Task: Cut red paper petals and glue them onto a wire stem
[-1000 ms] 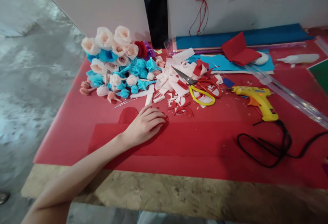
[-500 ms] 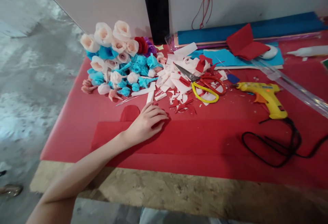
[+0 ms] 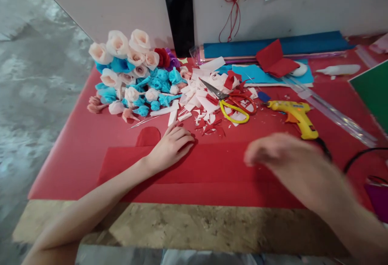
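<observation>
My left hand [image 3: 172, 147] rests on the upper edge of a long red crepe paper strip [image 3: 218, 164], its fingers apart and slightly bent, gripping nothing that I can see. Above the strip's right part is my right hand [image 3: 281, 154], smeared by motion; whether its curled fingers hold anything is not clear. A rounded red paper piece [image 3: 148, 136] lies just left of my left hand. Scissors [image 3: 235, 110] with one yellow and one red handle lie on a heap of white and red paper scraps [image 3: 198, 91]. The yellow glue gun [image 3: 298, 115] lies beyond my right hand.
White, blue and pink paper flowers [image 3: 136, 79] are massed at the back left. A black phone [image 3: 180, 22] leans against the wall. Folded blue paper [image 3: 273, 43], a red folded piece [image 3: 277, 59], a white glue bottle [image 3: 339, 69] and a green sheet [image 3: 374, 93] lie toward the right.
My right hand has come into view from the right, over the strip. My left hand stays on the paper. The view has shifted slightly to the right.
</observation>
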Action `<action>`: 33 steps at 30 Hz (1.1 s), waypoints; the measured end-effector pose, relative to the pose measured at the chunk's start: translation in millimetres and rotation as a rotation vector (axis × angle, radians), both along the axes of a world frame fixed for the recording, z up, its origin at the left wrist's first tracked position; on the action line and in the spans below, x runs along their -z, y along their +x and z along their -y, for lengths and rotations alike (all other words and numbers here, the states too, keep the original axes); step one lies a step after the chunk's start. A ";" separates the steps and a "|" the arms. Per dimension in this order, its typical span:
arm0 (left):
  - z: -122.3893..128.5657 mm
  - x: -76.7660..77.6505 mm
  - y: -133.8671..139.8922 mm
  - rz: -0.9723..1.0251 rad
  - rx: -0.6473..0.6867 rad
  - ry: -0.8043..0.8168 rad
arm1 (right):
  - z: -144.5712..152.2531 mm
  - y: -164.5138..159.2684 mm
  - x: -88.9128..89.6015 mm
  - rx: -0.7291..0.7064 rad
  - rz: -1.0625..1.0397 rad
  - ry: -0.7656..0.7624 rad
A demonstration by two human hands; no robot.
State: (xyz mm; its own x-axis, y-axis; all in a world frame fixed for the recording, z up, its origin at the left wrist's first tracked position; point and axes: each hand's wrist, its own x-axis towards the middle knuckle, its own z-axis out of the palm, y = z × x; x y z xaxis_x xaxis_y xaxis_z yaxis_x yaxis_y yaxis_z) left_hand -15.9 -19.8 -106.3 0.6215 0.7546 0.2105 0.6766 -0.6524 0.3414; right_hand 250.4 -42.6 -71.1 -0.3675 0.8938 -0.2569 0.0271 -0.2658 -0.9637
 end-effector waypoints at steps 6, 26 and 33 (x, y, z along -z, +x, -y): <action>2.9 5.4 -0.1 0.001 0.001 0.029 | -15.9 1.5 12.3 0.074 -0.110 -0.059; 3.4 4.5 1.8 0.009 -0.017 0.052 | -20.8 73.1 4.6 0.031 0.074 -0.246; 2.1 5.7 1.7 0.025 -0.008 0.046 | -22.1 69.3 7.2 0.139 -0.042 -0.130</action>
State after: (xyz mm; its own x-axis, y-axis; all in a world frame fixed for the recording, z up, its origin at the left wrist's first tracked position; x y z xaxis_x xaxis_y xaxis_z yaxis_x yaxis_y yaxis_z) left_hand -14.2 -21.9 -112.0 0.6096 0.7488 0.2602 0.6734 -0.6623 0.3283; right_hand 319.6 -20.6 -78.2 -0.2561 0.8970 -0.3603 -0.0578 -0.3863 -0.9206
